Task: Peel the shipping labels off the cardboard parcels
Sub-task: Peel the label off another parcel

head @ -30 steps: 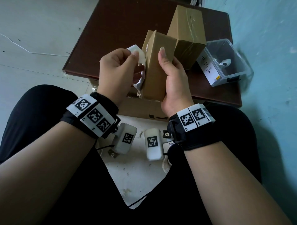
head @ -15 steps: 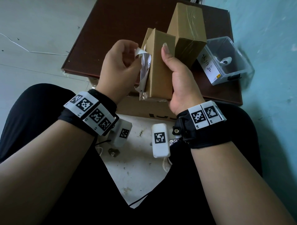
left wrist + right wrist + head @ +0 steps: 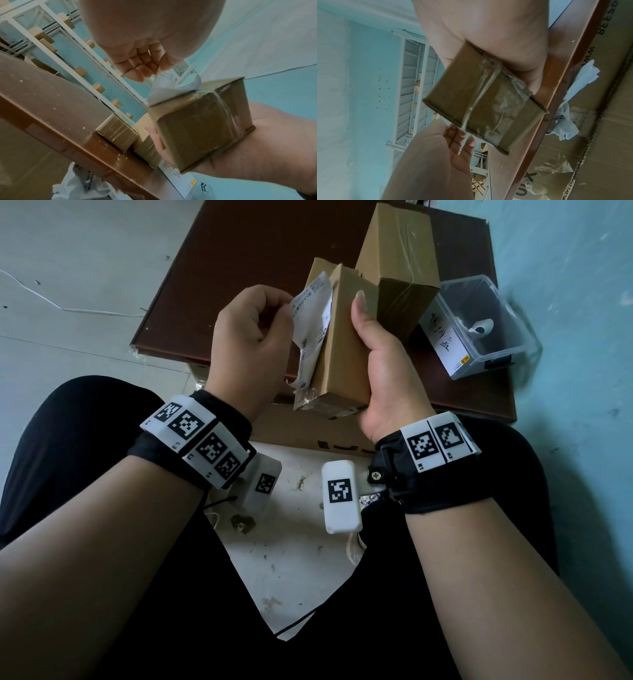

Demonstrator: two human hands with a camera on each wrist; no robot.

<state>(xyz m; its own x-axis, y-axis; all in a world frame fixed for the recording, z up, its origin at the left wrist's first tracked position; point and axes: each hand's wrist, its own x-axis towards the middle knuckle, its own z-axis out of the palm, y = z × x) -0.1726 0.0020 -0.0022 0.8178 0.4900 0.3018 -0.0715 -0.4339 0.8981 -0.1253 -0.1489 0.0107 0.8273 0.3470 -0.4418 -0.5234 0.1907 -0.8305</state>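
Right hand [image 3: 380, 361]: wrapped round a small parcel [image 3: 342, 354], thumb up along its near face, fingers behind it; the parcel is held upright above the table [image 3: 239, 268] edge, over the lap.
Left hand [image 3: 251, 337]: fingers curled, pinching the label [image 3: 313, 313] between thumb and fingertips.
Label: white, printed, creased; its upper part is lifted clear of the parcel's left face and bent toward the left hand, its lower part is at the box near the bottom corner (whether stuck there I cannot tell from here).
Left wrist view: label [image 3: 173, 86] rises from the parcel [image 3: 202, 129] top edge to the pinching fingers [image 3: 142, 65]; clear tape crosses the parcel's end.
Right wrist view: parcel [image 3: 481, 100] bottom shown, taped down the middle, with the palm against one side.
Second parcel [image 3: 397, 265]: taller, taped, standing on the table just behind the held one.
Bin [image 3: 479, 326]: clear plastic, on the table's right corner, with a white handwritten card on its side.
Carton [image 3: 308, 433]: large, under the table edge, between the knees.
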